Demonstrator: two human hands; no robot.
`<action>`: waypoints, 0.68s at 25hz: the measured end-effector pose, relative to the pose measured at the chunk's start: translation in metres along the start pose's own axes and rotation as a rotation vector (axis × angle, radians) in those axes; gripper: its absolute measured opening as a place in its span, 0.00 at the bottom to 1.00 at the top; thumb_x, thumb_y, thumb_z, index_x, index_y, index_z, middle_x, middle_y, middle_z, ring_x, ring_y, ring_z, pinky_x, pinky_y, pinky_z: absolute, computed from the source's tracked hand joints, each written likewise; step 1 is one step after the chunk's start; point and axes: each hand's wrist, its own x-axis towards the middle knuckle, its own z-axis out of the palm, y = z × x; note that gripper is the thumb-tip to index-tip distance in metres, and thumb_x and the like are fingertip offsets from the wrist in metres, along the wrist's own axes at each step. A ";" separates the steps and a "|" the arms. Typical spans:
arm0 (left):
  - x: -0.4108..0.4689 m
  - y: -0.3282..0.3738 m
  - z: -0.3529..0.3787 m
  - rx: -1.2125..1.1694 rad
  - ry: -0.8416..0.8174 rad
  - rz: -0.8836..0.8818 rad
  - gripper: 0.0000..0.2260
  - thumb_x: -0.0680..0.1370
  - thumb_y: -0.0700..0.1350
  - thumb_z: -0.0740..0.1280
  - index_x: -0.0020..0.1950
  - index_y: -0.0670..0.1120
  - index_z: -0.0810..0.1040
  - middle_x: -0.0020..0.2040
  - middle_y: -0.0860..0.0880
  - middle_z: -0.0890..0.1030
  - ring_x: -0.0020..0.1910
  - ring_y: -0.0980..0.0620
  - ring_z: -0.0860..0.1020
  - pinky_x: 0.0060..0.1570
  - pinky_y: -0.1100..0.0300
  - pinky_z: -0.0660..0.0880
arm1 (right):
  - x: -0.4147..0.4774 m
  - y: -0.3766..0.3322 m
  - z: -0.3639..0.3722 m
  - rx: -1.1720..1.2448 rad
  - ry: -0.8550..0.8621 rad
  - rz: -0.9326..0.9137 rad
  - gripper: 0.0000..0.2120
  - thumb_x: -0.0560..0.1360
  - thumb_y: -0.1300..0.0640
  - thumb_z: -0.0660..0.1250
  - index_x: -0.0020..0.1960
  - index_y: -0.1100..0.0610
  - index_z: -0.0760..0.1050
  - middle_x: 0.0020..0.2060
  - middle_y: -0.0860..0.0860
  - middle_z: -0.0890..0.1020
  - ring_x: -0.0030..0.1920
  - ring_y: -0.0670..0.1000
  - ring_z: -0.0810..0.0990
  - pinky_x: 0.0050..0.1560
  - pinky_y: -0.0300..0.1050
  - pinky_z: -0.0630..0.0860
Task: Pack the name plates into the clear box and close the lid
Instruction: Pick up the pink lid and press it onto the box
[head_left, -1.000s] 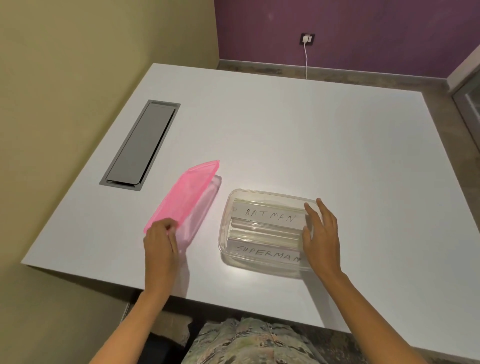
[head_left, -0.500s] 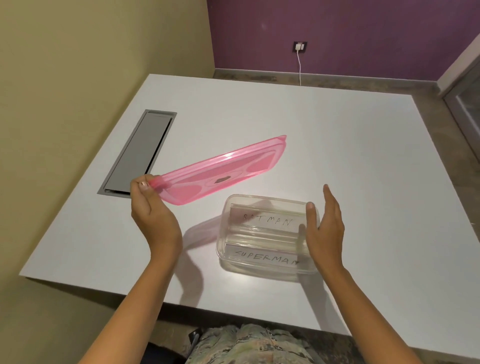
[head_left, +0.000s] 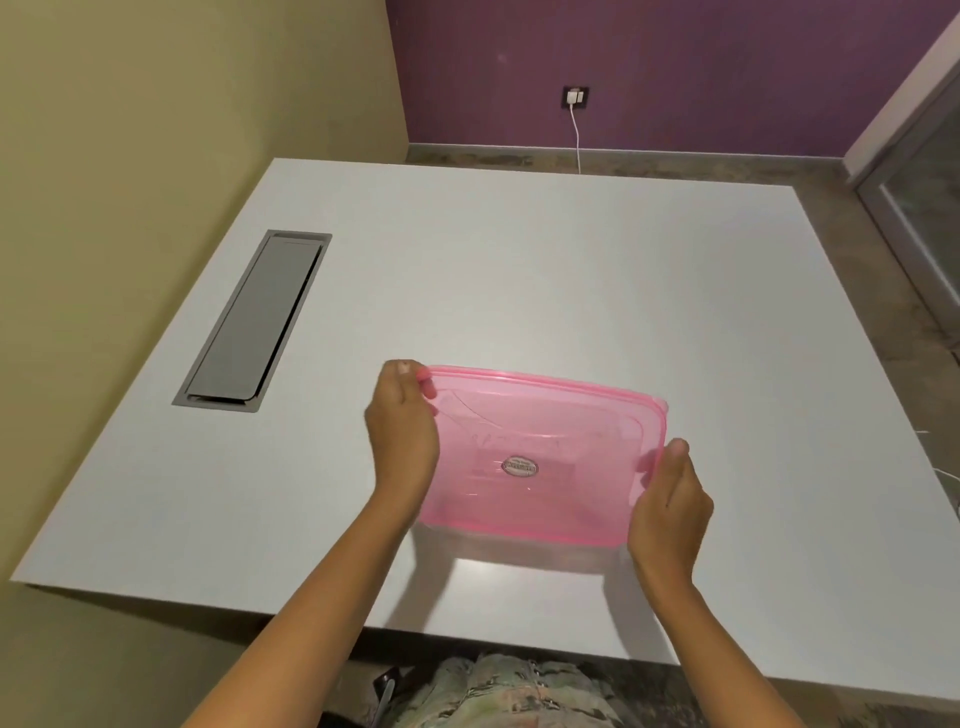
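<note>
A translucent pink lid (head_left: 535, 457) lies flat over the clear box, whose walls and name plates show only faintly through it. My left hand (head_left: 402, 431) grips the lid's far left corner, thumb on top. My right hand (head_left: 670, 504) holds the lid's right edge near the front corner. A small oval label sits in the middle of the lid. The box itself is almost wholly hidden under the lid; I cannot tell whether the lid is pressed down onto it.
The white table (head_left: 571, 270) stretches far behind and to both sides. A grey cable hatch (head_left: 254, 322) is set into it at the left. A wall socket with a white cable (head_left: 575, 124) is at the back wall.
My left hand swung the pink lid from the left side over the box. My right hand left the box's side and took hold of the lid's right edge.
</note>
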 end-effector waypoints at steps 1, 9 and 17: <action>-0.001 -0.005 0.006 0.035 -0.041 -0.017 0.15 0.82 0.45 0.50 0.42 0.47 0.73 0.36 0.54 0.75 0.34 0.53 0.74 0.31 0.73 0.68 | -0.001 0.004 0.001 -0.034 0.014 0.023 0.25 0.80 0.42 0.39 0.38 0.53 0.67 0.29 0.47 0.73 0.31 0.47 0.73 0.32 0.41 0.66; 0.006 -0.037 0.034 0.139 -0.112 -0.053 0.09 0.80 0.46 0.60 0.45 0.42 0.75 0.44 0.45 0.79 0.44 0.48 0.75 0.43 0.61 0.66 | 0.019 0.020 0.016 -0.303 -0.028 0.144 0.21 0.80 0.40 0.42 0.43 0.55 0.63 0.28 0.48 0.69 0.35 0.57 0.70 0.40 0.49 0.66; 0.024 -0.061 0.043 0.420 -0.083 -0.054 0.14 0.80 0.50 0.59 0.52 0.40 0.75 0.56 0.40 0.73 0.59 0.40 0.66 0.51 0.53 0.64 | 0.054 0.009 0.038 -0.422 -0.124 0.053 0.24 0.80 0.42 0.45 0.47 0.61 0.68 0.40 0.59 0.80 0.42 0.63 0.78 0.40 0.50 0.66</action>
